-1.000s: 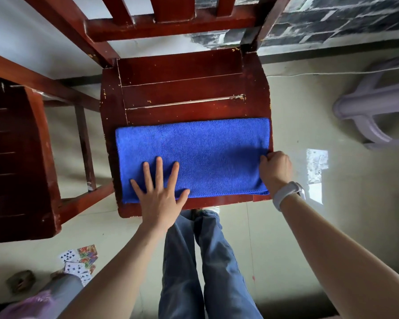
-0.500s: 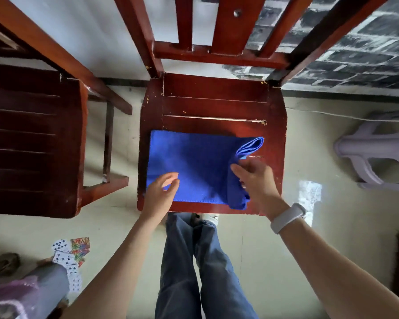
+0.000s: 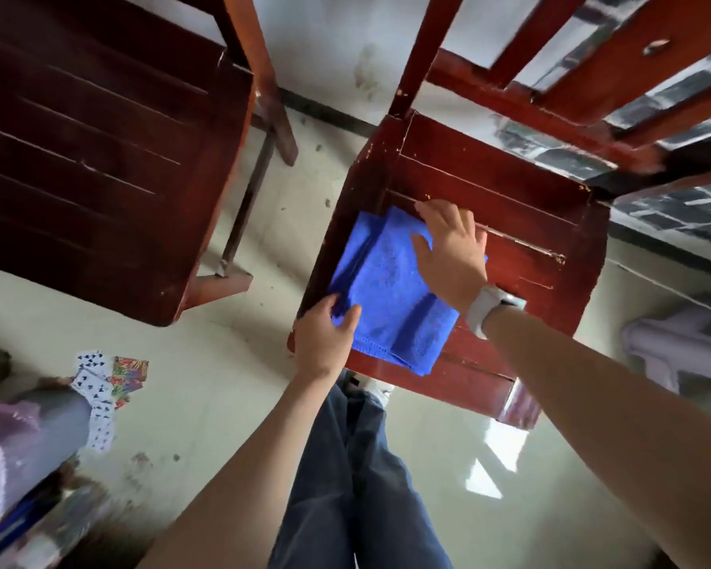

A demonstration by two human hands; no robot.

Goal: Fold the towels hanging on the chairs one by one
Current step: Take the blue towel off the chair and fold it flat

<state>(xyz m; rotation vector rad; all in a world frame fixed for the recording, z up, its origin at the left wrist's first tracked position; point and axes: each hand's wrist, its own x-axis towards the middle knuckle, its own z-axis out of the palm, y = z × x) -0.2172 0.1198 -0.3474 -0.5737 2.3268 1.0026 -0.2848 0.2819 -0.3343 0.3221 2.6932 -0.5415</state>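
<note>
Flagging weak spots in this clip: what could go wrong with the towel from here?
The towel lies near the seat's left front corner, on the chair, so a push from the right hand could slide it off. The left hand pinches only the near-left edge, so the layers might shift and the fold come out uneven.

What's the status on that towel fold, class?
Left hand grips towel's near-left corner. Right hand presses flat on top. Blue towel folded on chair seat. Nothing obstructing.

Blue towel (image 3: 390,297) folded into compact rectangle, flat on red wooden chair (image 3: 510,223) seat.
</note>
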